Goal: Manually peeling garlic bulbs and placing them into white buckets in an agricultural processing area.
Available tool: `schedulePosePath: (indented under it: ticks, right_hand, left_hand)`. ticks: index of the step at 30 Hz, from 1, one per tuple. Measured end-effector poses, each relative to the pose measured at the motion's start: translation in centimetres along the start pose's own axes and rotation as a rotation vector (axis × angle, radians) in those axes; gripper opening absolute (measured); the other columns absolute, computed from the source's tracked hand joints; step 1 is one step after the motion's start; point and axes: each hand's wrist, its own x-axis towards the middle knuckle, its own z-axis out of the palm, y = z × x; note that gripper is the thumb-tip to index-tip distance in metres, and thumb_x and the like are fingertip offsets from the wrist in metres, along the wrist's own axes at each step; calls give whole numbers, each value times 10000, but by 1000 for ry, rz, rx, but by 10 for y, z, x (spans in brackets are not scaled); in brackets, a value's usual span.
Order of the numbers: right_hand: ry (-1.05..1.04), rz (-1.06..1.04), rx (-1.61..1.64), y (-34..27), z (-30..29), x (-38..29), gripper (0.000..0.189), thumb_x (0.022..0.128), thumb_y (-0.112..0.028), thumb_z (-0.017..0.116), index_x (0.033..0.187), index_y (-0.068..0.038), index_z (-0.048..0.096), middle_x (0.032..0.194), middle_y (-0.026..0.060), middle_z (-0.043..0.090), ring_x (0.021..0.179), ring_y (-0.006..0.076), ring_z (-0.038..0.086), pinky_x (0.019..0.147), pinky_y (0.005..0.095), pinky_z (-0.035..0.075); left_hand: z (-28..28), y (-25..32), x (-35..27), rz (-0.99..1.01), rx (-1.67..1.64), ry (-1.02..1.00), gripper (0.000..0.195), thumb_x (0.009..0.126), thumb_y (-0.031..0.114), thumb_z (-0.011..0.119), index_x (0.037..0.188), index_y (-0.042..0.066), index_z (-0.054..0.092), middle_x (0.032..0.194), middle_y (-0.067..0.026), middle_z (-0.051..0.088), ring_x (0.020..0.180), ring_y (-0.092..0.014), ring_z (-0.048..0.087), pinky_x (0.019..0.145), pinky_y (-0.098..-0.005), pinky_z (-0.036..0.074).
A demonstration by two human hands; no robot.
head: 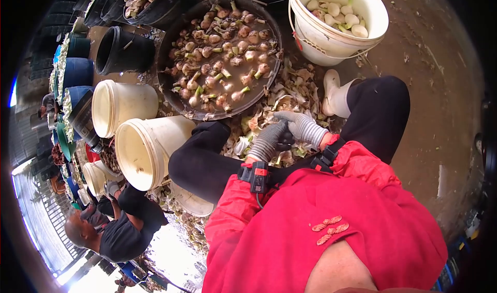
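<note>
My left hand (268, 139) and my right hand (301, 127), both in grey and striped gloves, meet in front of my lap. Their fingers are curled together, and whatever lies between them is hidden. Below them spreads a heap of peeled bulb skins (297, 95). Beyond the hands stands a wide black tub (276, 66) of murky water with many unpeeled bulbs, their stems cut short, that look like garlic (211, 80). At the upper right a white bucket (324, 52) holds several pale peeled bulbs (351, 19).
Two white buckets (134, 103) (171, 132) lie tilted left of my knee, near a black bucket (134, 50). A co-worker (124, 235) sits at the lower left. Blue containers (79, 72) and more tubs line the far left. The brown floor (435, 99) looks wet.
</note>
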Motion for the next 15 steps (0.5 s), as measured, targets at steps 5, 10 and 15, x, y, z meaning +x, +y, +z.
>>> schedulePosePath:
  ticks: [5,10,15]
  right_hand:
    - [295,-48,481,3,-4,24,274,898,-109,486,1150,-38,566,988,116,629,888,223,620,787,305,490]
    - [364,-254,275,-9,-10,35,252,946,-77,393,1092,21,574,936,100,618,859,172,634,775,259,491]
    - [268,40,839,-14,-14,41,333,940,-216,463,1170,15,529,944,155,648,847,217,634,767,326,523]
  left_hand:
    - [-89,62,72,941,1243,378,290,865,256,553,1042,30,601,884,-133,662,814,-276,635,757,-345,498]
    - [-147,109,127,783,1355,803,453,775,258,639,1166,46,553,1170,-206,555,1083,-343,527,911,-403,436]
    - [-152,102,184,246,1399,796,491,724,221,644,1206,214,555,1244,-233,480,1086,-385,512,927,-430,425]
